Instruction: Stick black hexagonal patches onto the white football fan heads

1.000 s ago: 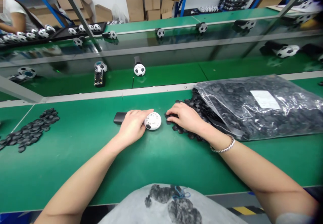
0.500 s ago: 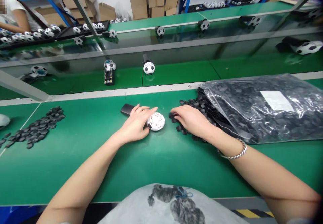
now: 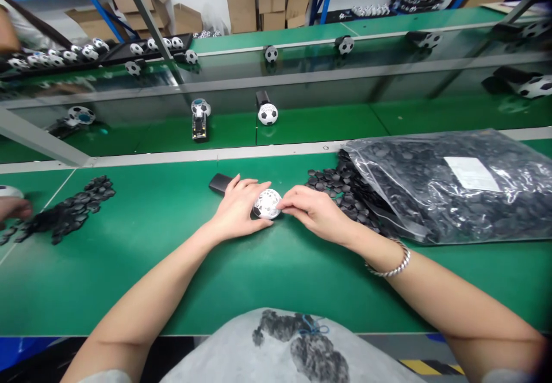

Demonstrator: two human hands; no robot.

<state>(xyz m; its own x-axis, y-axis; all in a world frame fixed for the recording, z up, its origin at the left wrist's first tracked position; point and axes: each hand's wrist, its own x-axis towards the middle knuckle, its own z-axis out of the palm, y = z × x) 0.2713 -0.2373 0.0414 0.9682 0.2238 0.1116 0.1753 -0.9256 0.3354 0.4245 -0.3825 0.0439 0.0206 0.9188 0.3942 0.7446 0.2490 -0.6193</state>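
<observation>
White ball (image 3: pixel 268 203) sits on the green table (image 3: pixel 168 199) right in front of you, between your two grips. Your left grip (image 3: pixel 236 207) is curled round the ball's left side, index finger along the far edge, thumb along the near edge, so the ball lies in the gap between thumb and fingers. A black handle (image 3: pixel 219 183) pokes out past the far left side of that hand; your hand hides where it meets the ball. Your right grip (image 3: pixel 317 210) is at the ball's right edge, thumb and fingertips pressed together and touching it; can't tell whether a small piece is pinched there. Loose black pieces (image 3: pixel 321 180) lie just beyond your right hand, spilling from the mouth of a clear plastic bag (image 3: pixel 431 222) on your right. Another pile of black pieces (image 3: pixel 86 202) is over on your left, well apart from the ball, with a co-worker's hand (image 3: pixel 12 207) near it. Past the table's pale ledge (image 3: pixel 181 156), a finished-looking ball unit (image 3: pixel 268 114) stands on the green surface.
</observation>
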